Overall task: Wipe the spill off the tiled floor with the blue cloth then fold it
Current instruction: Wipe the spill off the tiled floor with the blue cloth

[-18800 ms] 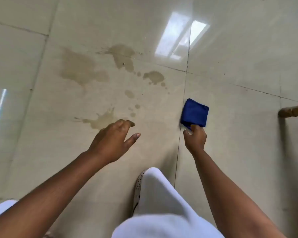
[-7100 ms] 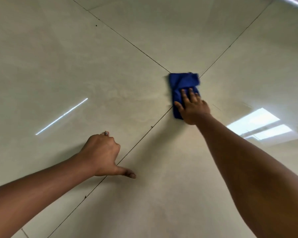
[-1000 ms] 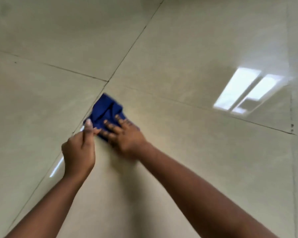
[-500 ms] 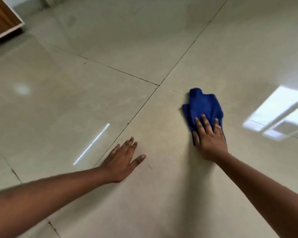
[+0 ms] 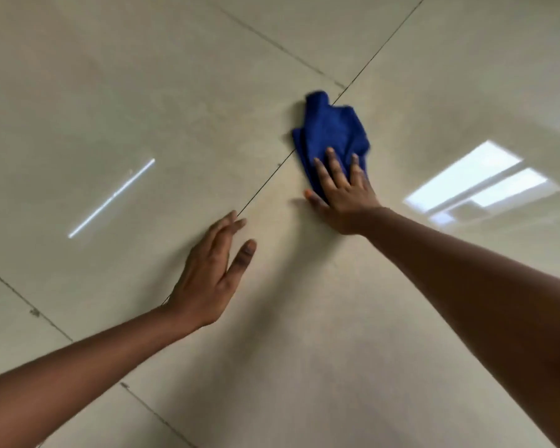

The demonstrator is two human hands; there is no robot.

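Two hands: right hand (image 5: 343, 192) flat on rumpled blue cloth (image 5: 332, 130), no writing legible

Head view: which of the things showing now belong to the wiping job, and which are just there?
Part of the job:
- blue cloth, bunched on the floor
- right hand, flat on the cloth
- left hand, open, off the cloth
- tiled floor

Just there:
- window reflection
- bright light streak

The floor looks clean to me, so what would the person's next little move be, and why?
Probably bring the left hand over to the blue cloth and begin folding. No stain shows on the tiled floor in view, and the cloth lies bunched and uneven under the flat right hand, while the left hand is open, empty and apart from it.
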